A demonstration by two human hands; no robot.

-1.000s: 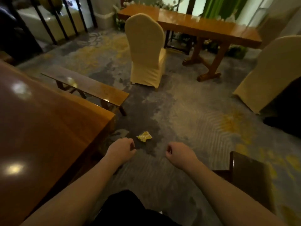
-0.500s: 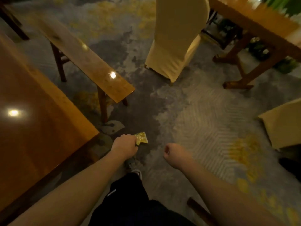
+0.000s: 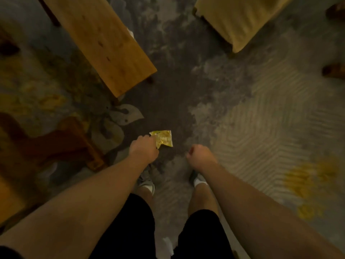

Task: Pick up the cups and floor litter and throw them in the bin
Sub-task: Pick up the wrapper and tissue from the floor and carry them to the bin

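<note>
A: Where is the litter?

B: A crumpled gold foil wrapper [image 3: 163,139] lies on the dark patch of the grey and yellow patterned carpet [image 3: 261,109], just ahead of the person's feet. The left hand [image 3: 143,150] is down at its near-left corner, touching or overlapping its edge, at about seven o'clock from the wrapper.

A: Is it gripped?

B: I cannot tell. The hand is seen from the back, its fingers curled under and hidden, so whether they have pinched the foil or only reached it is unclear. The wrapper appears flat on the carpet, so I judge it is not yet lifted.

A: And the other hand?

B: The right hand [image 3: 200,157] hangs in a loose fist at about four o'clock from the wrapper, clear of it, and seems to hold nothing. It probably hangs there just for balance while the person bends over.

A: What is around?

B: The end of a long light wooden bench [image 3: 104,45] lies at eleven o'clock, and a cream fabric-covered chair [image 3: 240,19] at one o'clock, both well apart from the wrapper. A dark wooden table leg [image 3: 74,143] stands at nine o'clock, near the left arm.

A: Any cups or bin?

B: None in view, so much of the task likely remains.
</note>
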